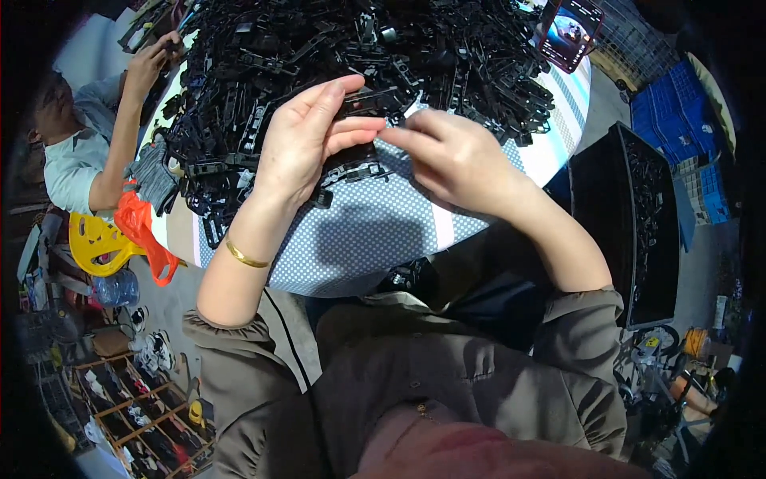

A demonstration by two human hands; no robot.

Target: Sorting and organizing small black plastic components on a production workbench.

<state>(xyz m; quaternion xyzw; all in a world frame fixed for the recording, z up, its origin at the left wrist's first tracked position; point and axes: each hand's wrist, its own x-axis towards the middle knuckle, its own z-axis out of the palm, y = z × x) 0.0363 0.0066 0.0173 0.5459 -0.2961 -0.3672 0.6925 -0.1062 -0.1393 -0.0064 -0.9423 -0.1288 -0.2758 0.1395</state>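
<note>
My left hand (297,144) is raised over the near edge of a heap of black plastic parts (279,60). Its fingers are curved, with black showing between the upper finger and the lower ones; a held part cannot be told from the heap behind. My right hand (456,156) comes in from the right, its fingers pinched together, the tips meeting the left fingertips. Whatever lies in that pinch is too small or hidden to name. Just below the hands, a few loose black parts (357,172) lie on the dotted tablecloth (367,255).
A phone (570,33) stands at the table's far right. Across on the left, another person (88,152) handles a small dark thing. A red plastic bag (142,227) hangs near a yellow stool (92,243). On the right stands a black bin (630,215) of parts, by blue crates (670,104).
</note>
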